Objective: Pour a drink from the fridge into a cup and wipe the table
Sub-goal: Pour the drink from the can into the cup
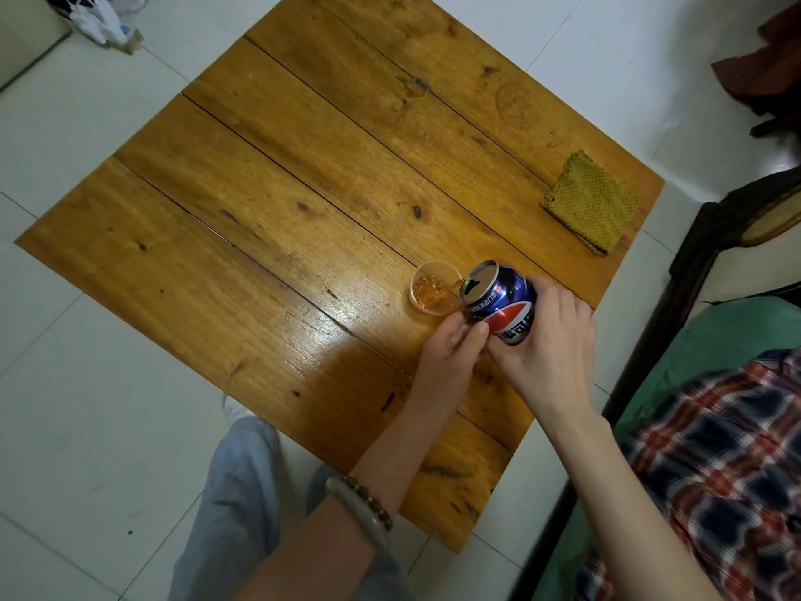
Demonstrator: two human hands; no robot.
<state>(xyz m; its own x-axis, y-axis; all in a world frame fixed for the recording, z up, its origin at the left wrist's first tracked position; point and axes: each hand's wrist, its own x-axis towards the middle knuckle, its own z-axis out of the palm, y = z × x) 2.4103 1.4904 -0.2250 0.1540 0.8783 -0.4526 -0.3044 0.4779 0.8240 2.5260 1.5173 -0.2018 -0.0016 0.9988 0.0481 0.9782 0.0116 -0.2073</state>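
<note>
while the pour runs: can (498, 303) is tipped at the cup (433, 293), on the counter (260, 201) toward 5 o'clock
right hand (548, 340) grip: wrapped tight round the can
left hand (450, 353) grip: fingers steady the can's underside
cup: partly filled
left to do: wiping; cloth (589, 201) lies untouched at 2 o'clock

White floor tiles (65, 175) surround everything. A dark wooden chair (711, 236) (only partly visible) stands beside green bedding (711, 336).

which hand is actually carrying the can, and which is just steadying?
The right hand carries it, wrapped around the body of the tilted can. The left hand only touches the can's lower side with its fingertips, beside the cup.
</note>
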